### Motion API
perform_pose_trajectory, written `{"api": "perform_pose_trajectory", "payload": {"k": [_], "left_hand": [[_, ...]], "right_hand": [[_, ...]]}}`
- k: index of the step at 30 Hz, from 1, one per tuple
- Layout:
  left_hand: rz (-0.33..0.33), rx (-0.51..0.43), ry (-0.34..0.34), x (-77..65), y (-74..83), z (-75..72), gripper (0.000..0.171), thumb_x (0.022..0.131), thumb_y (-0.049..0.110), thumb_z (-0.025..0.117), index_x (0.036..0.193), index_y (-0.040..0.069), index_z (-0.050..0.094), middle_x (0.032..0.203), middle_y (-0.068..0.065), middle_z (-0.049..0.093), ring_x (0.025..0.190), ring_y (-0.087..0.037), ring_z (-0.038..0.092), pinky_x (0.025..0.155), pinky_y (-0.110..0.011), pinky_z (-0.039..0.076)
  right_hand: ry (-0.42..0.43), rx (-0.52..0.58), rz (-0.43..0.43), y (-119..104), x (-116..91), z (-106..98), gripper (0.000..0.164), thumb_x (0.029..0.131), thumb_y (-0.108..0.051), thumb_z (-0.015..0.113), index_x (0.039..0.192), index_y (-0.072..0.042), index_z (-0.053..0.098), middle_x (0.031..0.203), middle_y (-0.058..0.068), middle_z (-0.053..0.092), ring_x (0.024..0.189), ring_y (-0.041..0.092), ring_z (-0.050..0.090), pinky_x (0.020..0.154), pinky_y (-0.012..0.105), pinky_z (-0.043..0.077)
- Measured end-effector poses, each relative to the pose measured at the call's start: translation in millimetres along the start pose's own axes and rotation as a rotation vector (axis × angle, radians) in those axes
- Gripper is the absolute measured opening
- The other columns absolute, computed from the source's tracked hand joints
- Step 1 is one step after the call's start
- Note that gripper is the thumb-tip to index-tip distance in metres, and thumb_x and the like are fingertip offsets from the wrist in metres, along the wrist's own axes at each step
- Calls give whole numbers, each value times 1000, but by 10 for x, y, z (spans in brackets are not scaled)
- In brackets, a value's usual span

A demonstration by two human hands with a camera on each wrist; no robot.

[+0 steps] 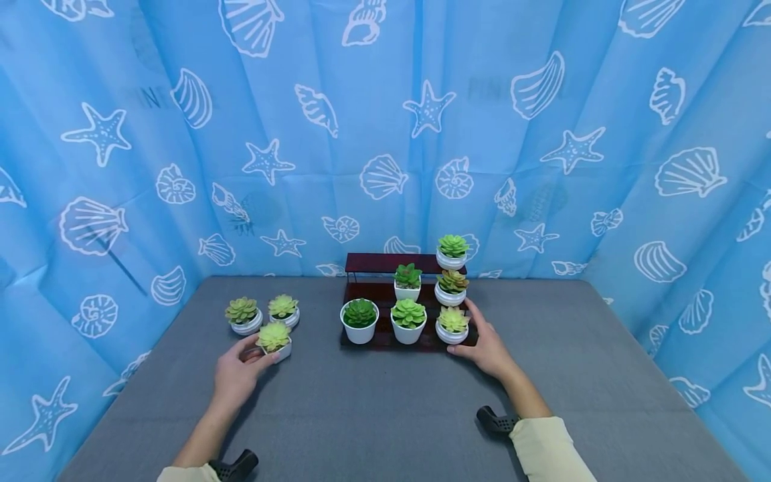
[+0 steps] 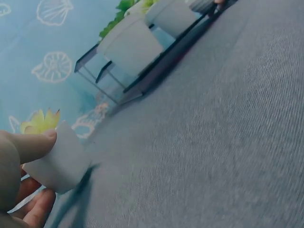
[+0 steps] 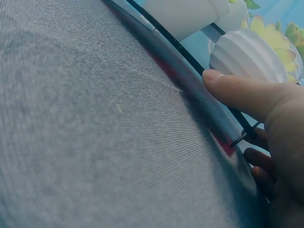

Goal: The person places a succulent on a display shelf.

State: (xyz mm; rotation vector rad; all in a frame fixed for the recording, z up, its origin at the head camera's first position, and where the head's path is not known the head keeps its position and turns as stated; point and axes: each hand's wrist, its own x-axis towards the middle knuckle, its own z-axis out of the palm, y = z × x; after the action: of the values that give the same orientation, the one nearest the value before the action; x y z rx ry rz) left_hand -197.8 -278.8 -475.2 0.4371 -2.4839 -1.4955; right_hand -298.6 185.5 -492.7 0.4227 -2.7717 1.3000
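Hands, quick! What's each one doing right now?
Left hand: holding a small white pot with a yellow-green plant.
Right hand: gripping the right end of the dark red rack.

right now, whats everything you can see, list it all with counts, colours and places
shelf: one, dark red, three tiers, far side of table
top-tier plant: one, green, white pot, right end
middle-tier plants: two, green and reddish-green, white pots
bottom-tier plants: three, dark green, green, yellow-green, white pots
loose plants: two, pale green, white pots, table's left
held plant: one, yellow-green, white pot, left hand
table: one, grey, below everything
curtain: blue, white sea-creature prints, behind table
wrist devices: two, black, one per wrist
sleeves: two, cream, forearms
left hand: one, gripping held plant
right hand: one, at shelf's right end
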Motion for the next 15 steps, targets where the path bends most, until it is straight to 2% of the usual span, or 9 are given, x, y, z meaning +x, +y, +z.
{"api": "perform_pose_trajectory", "payload": {"k": [8,15], "left_hand": [[72,-82,-55,-27,156,45,76,82,38,79,142,5,47,136,-20,51,123,-32,53,95,-38,48],[132,-204,-26,46,309,198,69,84,19,79,142,1,46,135,-19,52,122,-29,52,92,-24,49]], "right_hand": [[-1,-12,-12,-4,-9,3,108,76,-27,85,156,-15,13,136,28,47,127,46,40,98,66,33],[3,-12,-17,15,-7,13,107,77,-27,84,156,-15,13,135,27,49,127,47,39,99,66,32]]}}
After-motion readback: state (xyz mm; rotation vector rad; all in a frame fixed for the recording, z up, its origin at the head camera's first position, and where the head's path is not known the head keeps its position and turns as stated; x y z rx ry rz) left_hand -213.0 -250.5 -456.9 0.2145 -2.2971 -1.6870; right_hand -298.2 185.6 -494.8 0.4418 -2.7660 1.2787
